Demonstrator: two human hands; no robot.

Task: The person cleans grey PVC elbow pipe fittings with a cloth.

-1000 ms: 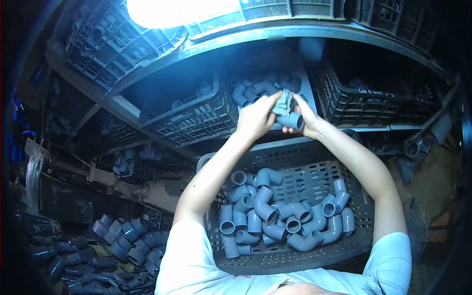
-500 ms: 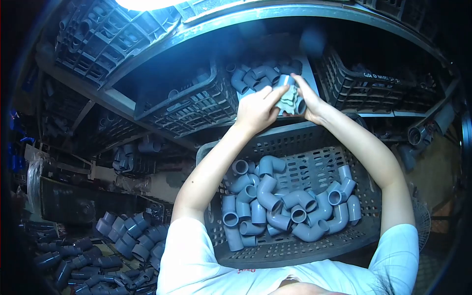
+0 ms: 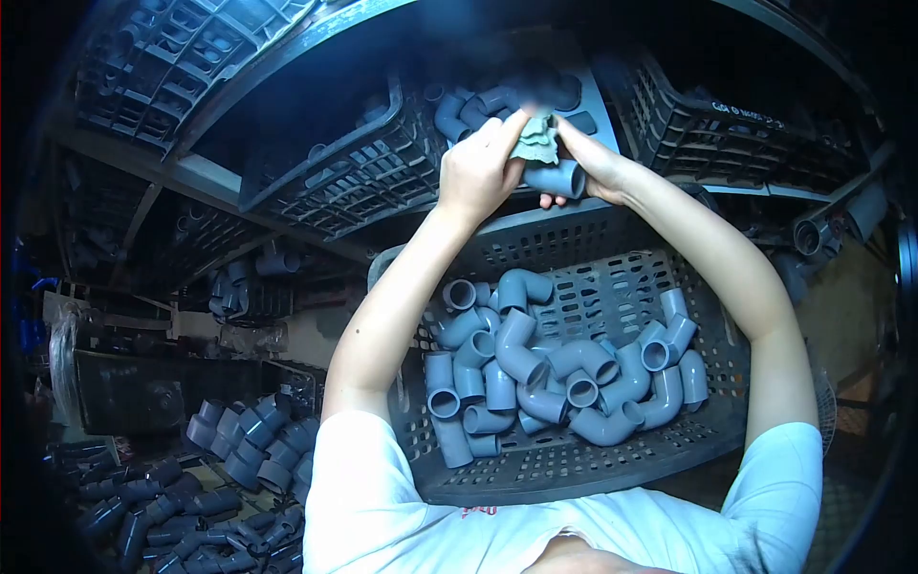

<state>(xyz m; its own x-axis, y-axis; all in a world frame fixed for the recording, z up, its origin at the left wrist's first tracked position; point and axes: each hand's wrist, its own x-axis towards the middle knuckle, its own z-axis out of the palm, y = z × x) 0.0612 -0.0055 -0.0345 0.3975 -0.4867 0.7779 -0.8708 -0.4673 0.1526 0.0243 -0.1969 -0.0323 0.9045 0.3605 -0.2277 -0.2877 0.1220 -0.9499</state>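
Note:
A grey pipe fitting (image 3: 555, 179) is held up above the far rim of the crate, its round open end toward the right. My right hand (image 3: 595, 165) is closed around it from the right, with fingertips showing underneath. Against the fitting lies a crumpled pale green cloth (image 3: 537, 143). My left hand (image 3: 481, 170) grips this cloth from the left, thumb and forefinger at its upper edge. Below both hands, several grey pipe elbows (image 3: 519, 346) lie loosely in a dark perforated plastic crate (image 3: 564, 490).
More grey elbows (image 3: 449, 117) rest on the shelf behind my hands. Slatted crates stand there at left (image 3: 335, 187) and right (image 3: 708, 153). A heap of grey fittings (image 3: 253, 435) lies low at the left.
The fitting has turned, so its open end faces right and more of its side shows. The cloth now sits higher on it. Both hands appear slightly higher and further left in view.

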